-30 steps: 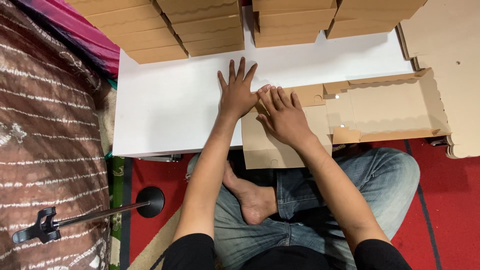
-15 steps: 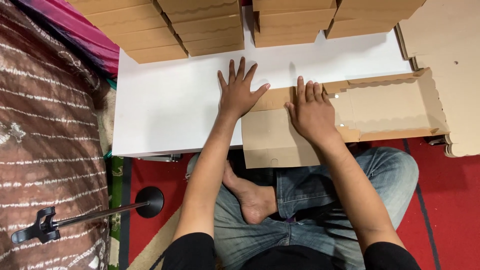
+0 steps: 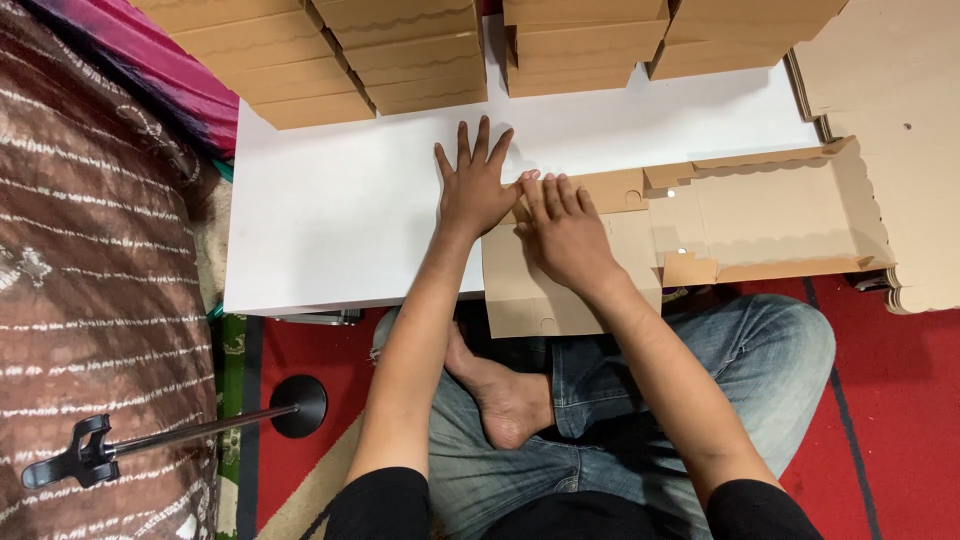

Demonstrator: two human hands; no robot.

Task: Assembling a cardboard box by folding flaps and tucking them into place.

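A flat brown cardboard box blank (image 3: 740, 215) lies across the right part of a low white table (image 3: 340, 215), with its near flap hanging over the table's front edge. My left hand (image 3: 475, 180) lies flat with fingers spread on the white table, its thumb side touching the blank's left edge. My right hand (image 3: 565, 232) presses palm down on the left panel of the cardboard, right beside my left hand. Neither hand grips anything.
Stacks of folded cardboard boxes (image 3: 400, 55) line the table's far edge. More flat cardboard sheets (image 3: 900, 120) lie at the right. A patterned brown cloth (image 3: 90, 280) fills the left. A black stand with a round base (image 3: 295, 405) lies on the red floor. My crossed legs in jeans (image 3: 640, 400) sit below the table.
My right hand slid right along the cardboard half a second ago and has now come back left beside my left hand. My left hand stayed put.
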